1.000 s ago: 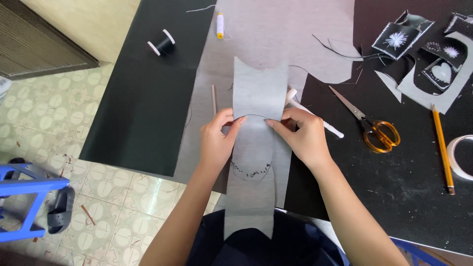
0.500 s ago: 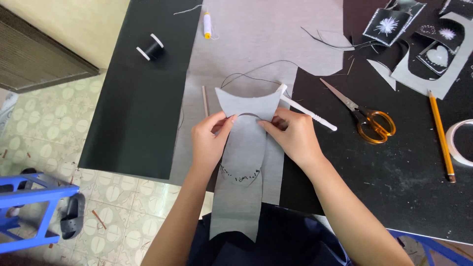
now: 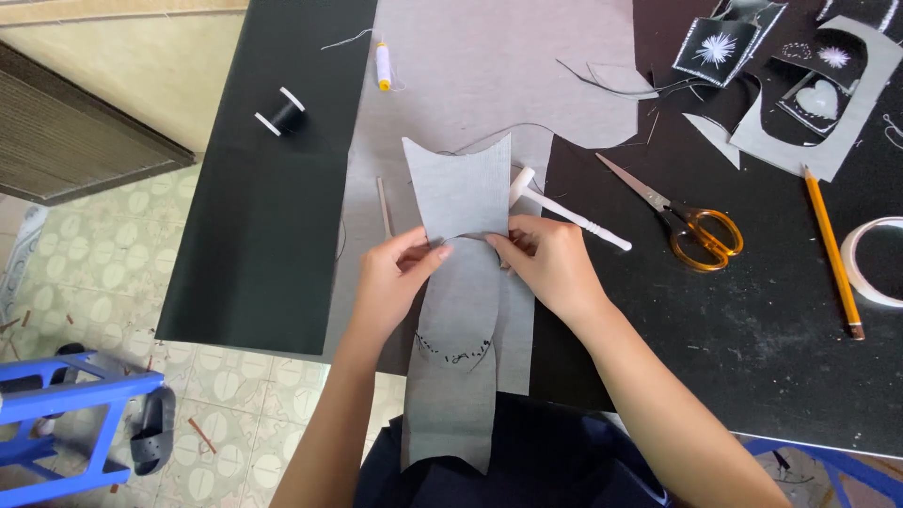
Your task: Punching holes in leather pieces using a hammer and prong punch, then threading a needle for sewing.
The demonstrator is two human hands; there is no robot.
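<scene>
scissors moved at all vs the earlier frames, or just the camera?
No. The scissors lie in the same spot on the black table, at the same angle, between the white tool and the pencil. Only the view has shifted.

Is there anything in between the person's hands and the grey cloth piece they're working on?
No. Both the left hand and right hand already pinch the grey fabric piece directly at its fold. The white stick tool and the scissors lie off to the right, apart from the fingers.

The white tape roll [image 3: 875, 261] is cut off by the right edge; the blue stool [image 3: 66, 423] by the left.
</scene>
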